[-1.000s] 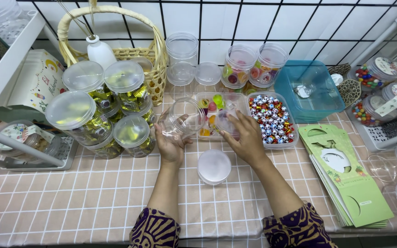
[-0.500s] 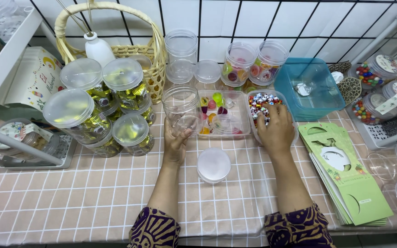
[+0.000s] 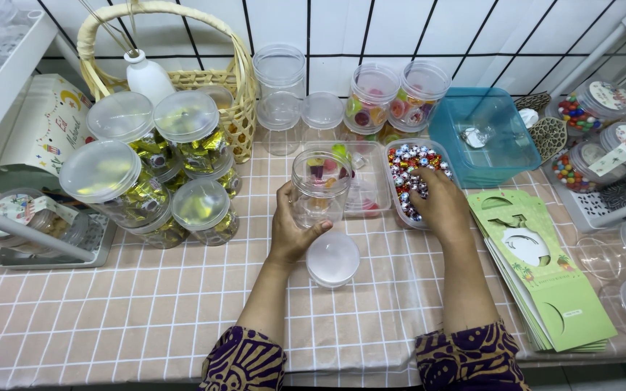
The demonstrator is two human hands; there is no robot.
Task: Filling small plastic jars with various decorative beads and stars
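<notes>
The clear empty jar (image 3: 319, 187) now stands upright just beyond the round lid (image 3: 333, 259), left hand (image 3: 291, 230) wrapped around it, while the right hand (image 3: 440, 203) has dug into the candy tub (image 3: 400, 190), fingers seemingly curled on sweets.

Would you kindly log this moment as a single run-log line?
left hand: grips upright empty clear jar | right hand: fingers in tray of foil-wrapped candies | jar lid: lying on table, off jar
</notes>
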